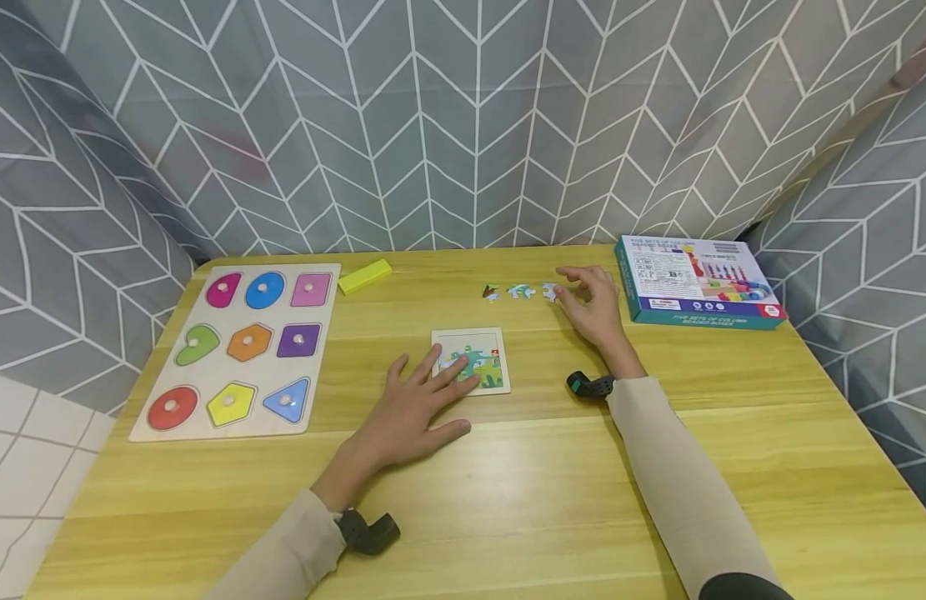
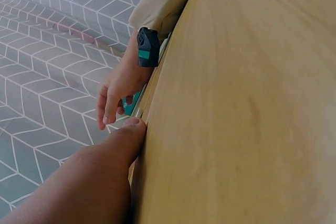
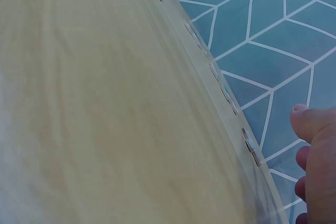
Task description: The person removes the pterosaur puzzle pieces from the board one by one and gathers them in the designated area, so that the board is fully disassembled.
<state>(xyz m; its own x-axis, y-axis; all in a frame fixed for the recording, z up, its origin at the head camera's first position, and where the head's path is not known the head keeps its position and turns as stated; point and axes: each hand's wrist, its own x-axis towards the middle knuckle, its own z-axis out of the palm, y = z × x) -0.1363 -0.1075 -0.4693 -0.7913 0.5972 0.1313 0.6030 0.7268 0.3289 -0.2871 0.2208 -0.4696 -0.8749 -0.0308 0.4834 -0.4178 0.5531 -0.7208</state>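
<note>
A: In the head view, how are the hands lying?

B: The left hand (image 1: 410, 412) is resting with straight, spread fingers over the left part of a pale, square, picture-printed puzzle tray (image 1: 473, 332), gripping nothing. The right hand (image 1: 593, 310) is hovering with loosely bent fingers, its thumb held apart from the index finger.

A: What is lying beside it?

B: A row of three small, printed jigsaw pieces is running left to right: a brown-and-green piece (image 1: 491, 292), a green-and-white piece (image 1: 520, 291) and a pale-blue piece (image 1: 548, 292). The row's long axis is pointing towards the right hand, the nearer one; the pale-blue piece is lying just left of its thumb. The tray is lying nearer the person than the row.

A: What is the left wrist view adding?

B: The left thumb is extending along the edge of the yellowish wooden tabletop (image 2: 226, 103). Beyond it, the right hand is hanging with its fingers bent downward; no piece is showing in its grasp.

A: And the right wrist view?

B: The three pieces are lying flat along the tabletop's edge. Grey, white-lined patterned curtain (image 3: 283, 30) is showing between them and the right thumb, so the hand is holding none.
</note>
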